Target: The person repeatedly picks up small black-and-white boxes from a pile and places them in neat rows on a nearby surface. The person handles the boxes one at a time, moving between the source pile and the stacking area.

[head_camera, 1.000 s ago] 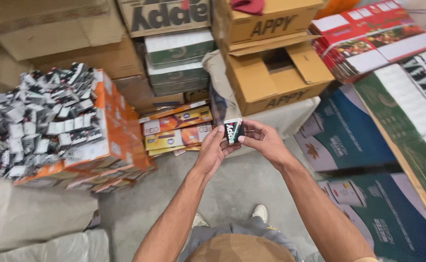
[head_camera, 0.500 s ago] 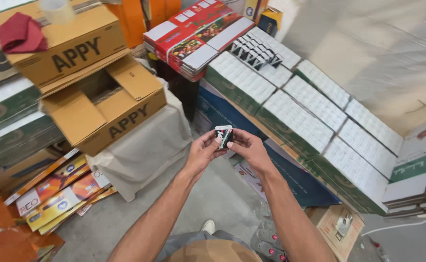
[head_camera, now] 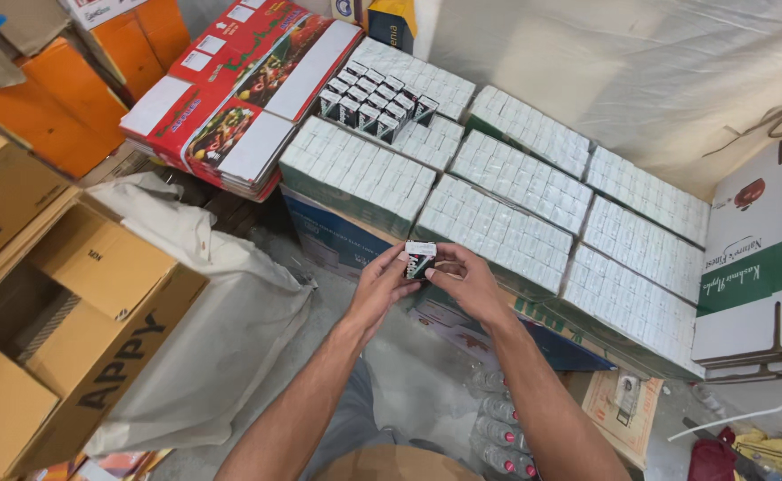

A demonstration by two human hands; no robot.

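Above the floor, mid-frame, left hand and right hand both grip one small carton; trays of cartons just behind; red flat boxes far-left; brown open box left; white sack beside it.

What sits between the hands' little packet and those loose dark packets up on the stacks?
Nothing visible. Both hands hold the packet in open air; only the flat tops of the stacks lie between it and the dark packets.
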